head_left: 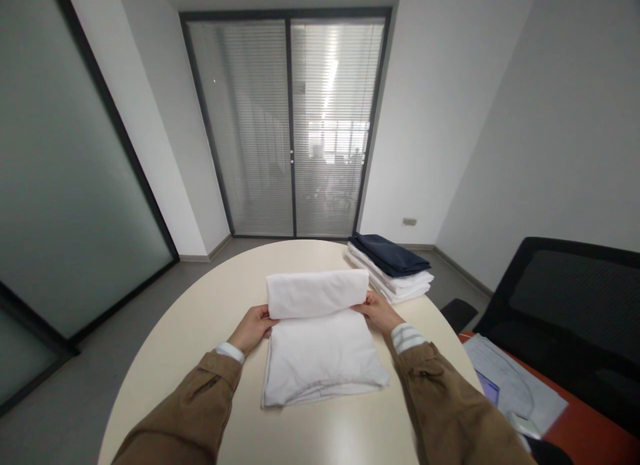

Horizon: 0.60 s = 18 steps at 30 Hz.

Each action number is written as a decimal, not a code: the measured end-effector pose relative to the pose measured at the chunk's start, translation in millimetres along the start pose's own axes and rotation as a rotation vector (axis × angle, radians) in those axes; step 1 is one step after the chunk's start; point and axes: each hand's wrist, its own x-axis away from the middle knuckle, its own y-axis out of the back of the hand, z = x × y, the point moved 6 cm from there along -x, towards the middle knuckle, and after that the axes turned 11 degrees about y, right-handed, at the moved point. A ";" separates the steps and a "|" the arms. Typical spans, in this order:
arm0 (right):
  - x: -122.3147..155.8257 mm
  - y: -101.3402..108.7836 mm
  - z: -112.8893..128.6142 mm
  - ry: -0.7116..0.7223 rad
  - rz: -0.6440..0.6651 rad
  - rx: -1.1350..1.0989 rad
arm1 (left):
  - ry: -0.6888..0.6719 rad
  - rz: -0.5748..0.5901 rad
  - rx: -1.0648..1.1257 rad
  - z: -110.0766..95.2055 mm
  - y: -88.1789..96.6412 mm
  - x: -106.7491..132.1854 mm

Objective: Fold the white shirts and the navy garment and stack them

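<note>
A white cloth [320,351] lies on the round cream table [200,331] in front of me, its far part lifted and folded back toward me. My left hand [254,328] grips the left end of that folded edge, fingers closed under the fabric. My right hand [377,310] grips the right end in the same way. Both arms wear brown sleeves with white and striped cuffs.
A stack of folded cloths [393,271], white ones with a dark blue one on top, sits at the table's far right. A black mesh chair [565,305] stands to the right beside a red-brown surface with papers [510,378]. Glass doors with blinds [290,125] are ahead.
</note>
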 end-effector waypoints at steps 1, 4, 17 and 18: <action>-0.3 2.3 -0.7 0.012 -0.005 0.022 | -0.007 0.005 0.000 -0.6 -0.8 0.2; -0.5 13.6 -1.4 0.074 -0.049 0.147 | -0.052 0.029 -0.013 -5.0 -4.0 2.3; -1.5 7.3 3.3 0.105 -0.070 0.018 | -0.107 -0.003 0.174 -15.3 -4.0 10.6; -1.0 6.1 1.8 0.100 -0.063 0.010 | -0.121 -0.017 0.176 -15.4 -3.1 10.1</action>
